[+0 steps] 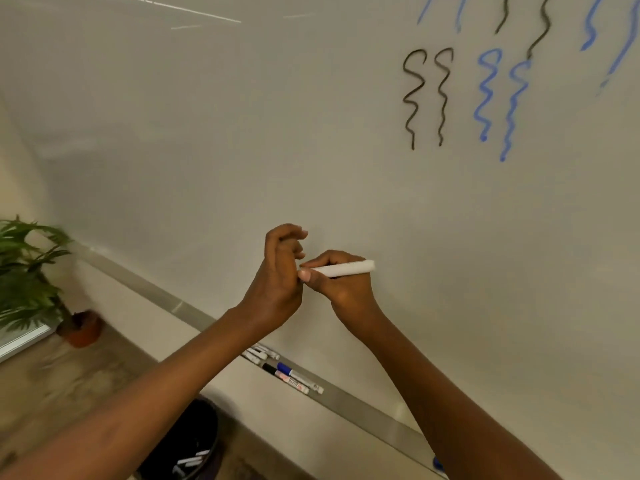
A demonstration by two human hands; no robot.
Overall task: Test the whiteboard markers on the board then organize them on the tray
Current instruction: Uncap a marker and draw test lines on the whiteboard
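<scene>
Greenery sits at far left: a potted plant (31, 271) past the lower left edge of the whiteboard (242, 133). Lower down, left of centre, a dark waste bin (180, 441) holds several binned markers (192, 460), probably rejects.

The left hand (280, 275) is raised before the board's lower middle with its fingers curled. Its palm side is against the hidden end of a white marker (341, 269), and I cannot tell whether it pinches a cap there. The right hand (346, 289) grips that marker's barrel, holding it level in front of the board.

Beneath the forearms, a cluster of markers (294, 377) lies along the left half of the tray (374, 415). One has a black cap and one a blue cap. They lie roughly side by side, not neatly ranked.

Black and blue squiggles (485, 98) run toward the board's upper right corner, so a good number of tests look done. By my reading, testing is well advanced and this marker is being uncapped or recapped. The final ordering on the tray is still to do.
</scene>
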